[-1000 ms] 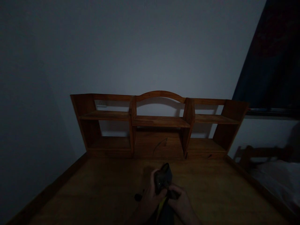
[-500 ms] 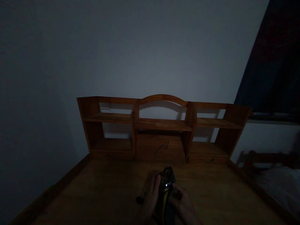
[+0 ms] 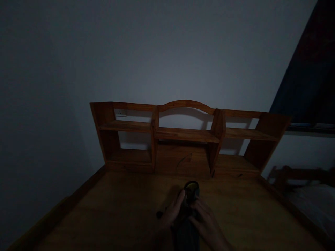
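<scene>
A dark case (image 3: pixel 187 234) sits at six o'clock on the wooden surface (image 3: pixel 123 209), its rounded end and yellowish lining toward twelve. The left hand (image 3: pixel 172 212) touches its nine-o'clock side, fingers straight and close together; the right hand (image 3: pixel 208 220) bends its fingers against the three-o'clock side — too dark to tell whether either pinches. A black knob (image 3: pixel 159 214) lies just beyond the left hand, toward nine — the shelf (image 3: pixel 183 134) stands at twelve.
</scene>
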Tool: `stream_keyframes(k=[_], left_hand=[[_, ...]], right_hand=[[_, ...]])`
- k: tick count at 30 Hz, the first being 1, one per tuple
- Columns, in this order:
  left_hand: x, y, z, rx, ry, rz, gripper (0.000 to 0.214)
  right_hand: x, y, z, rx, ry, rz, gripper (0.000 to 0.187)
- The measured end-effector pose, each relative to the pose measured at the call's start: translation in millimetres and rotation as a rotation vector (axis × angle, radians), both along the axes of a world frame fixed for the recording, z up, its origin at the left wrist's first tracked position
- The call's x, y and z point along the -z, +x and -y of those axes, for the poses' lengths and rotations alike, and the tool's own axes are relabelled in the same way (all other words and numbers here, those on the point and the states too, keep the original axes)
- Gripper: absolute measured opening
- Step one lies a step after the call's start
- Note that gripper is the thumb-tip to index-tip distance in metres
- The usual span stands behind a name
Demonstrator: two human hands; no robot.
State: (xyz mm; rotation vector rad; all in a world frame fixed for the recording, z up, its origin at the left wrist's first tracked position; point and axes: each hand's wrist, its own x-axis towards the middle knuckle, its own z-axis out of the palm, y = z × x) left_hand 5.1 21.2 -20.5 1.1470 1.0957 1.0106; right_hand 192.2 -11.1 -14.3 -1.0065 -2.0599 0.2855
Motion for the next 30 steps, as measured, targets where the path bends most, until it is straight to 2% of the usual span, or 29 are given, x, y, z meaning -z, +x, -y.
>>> stream_keyframes(k=[4, 6, 9, 12, 14, 19, 21, 23, 26, 30], left_hand=[[-14.5, 1, 13, -0.012, -0.007, -0.056, 0.081], [-23.1, 1, 19, 0.044, 0.094, -0.025, 0.075], [-31.9, 1, 21, 0.110, 0.297, 0.061, 0.062], [-30.5, 2, 16, 0.140, 0.394, 0.167, 0.068], [-25.2, 4, 13, 0.149, 0.413, 0.234, 0.075], [-18.1, 6, 10, 0.169, 0.305, 0.365, 0.090], [-20.9, 7, 11, 0.147, 0.202, 0.430, 0.085], [-24.6, 10, 11, 0.098, 0.078, 0.539, 0.068], [-26.9, 14, 8, 0.070, -0.092, 0.705, 0.045], [-25.0, 14, 3, 0.111, -0.171, 0.708, 0.045]], right_hand=[[-0.6, -4, 1, 0.018, 0.023, -0.056, 0.031], [-3.0, -10, 4, 0.051, -0.054, -0.151, 0.026], [-12.8, -20, 7, 0.039, -0.256, -0.313, 0.014], [-18.0, -23, 5, -0.019, -0.421, -0.451, 0.010], [-13.9, -21, 1, -0.032, -0.483, -0.529, 0.011], [-1.4, -17, -5, -0.058, -0.528, -0.601, 0.015], [-4.0, -18, -2, -0.049, -0.516, -0.591, 0.014], [-9.8, -20, 3, -0.032, -0.469, -0.529, 0.012], [-18.4, -21, 10, -0.038, -0.286, -0.316, 0.021], [-25.5, -20, 15, -0.201, -0.027, 0.026, 0.038]])
